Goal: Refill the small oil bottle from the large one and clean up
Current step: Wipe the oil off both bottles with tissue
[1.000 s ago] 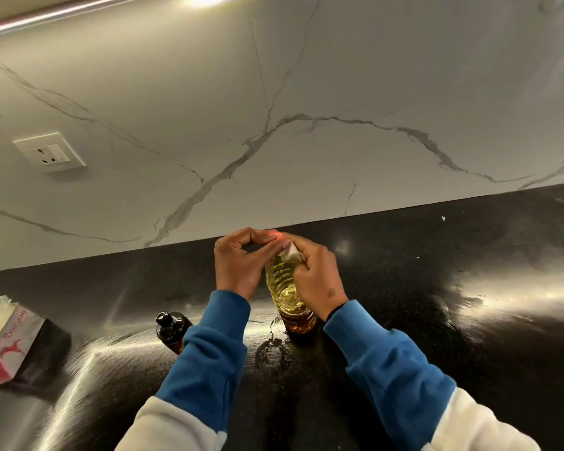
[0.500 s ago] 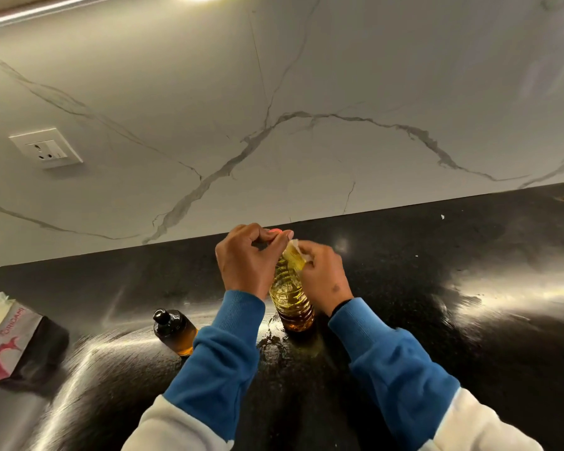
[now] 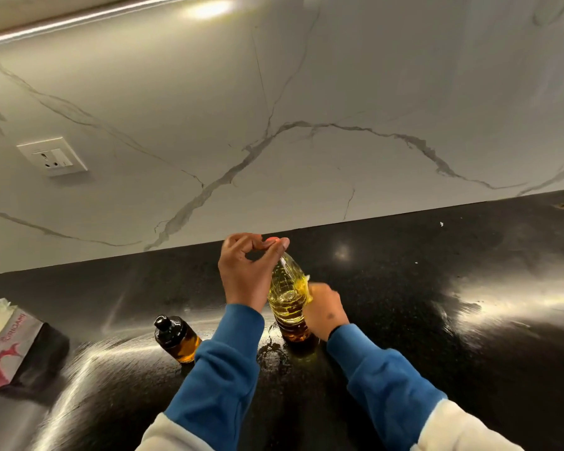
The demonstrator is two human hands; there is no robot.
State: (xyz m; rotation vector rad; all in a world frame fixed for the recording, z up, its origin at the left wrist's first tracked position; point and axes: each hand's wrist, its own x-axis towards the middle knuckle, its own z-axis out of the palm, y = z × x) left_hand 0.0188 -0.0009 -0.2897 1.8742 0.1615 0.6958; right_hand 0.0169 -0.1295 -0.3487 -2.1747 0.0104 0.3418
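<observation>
Red "ORIGAMI" lettering marks the tissue pack [image 3: 12,346].

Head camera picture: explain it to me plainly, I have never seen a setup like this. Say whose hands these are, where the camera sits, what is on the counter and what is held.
There is no machine here. A person wears a camera on the head, looking down at their own two hands.

The left hand pinches the top of the large oil bottle, which stands on the black counter. The right hand wipes the bottle's side with something pale, likely a tissue; its grip is partly hidden.

To the left stands the small dark bottle, capped. Farther left lies a tissue packet. Oil smears shine near the large bottle's base.
</observation>
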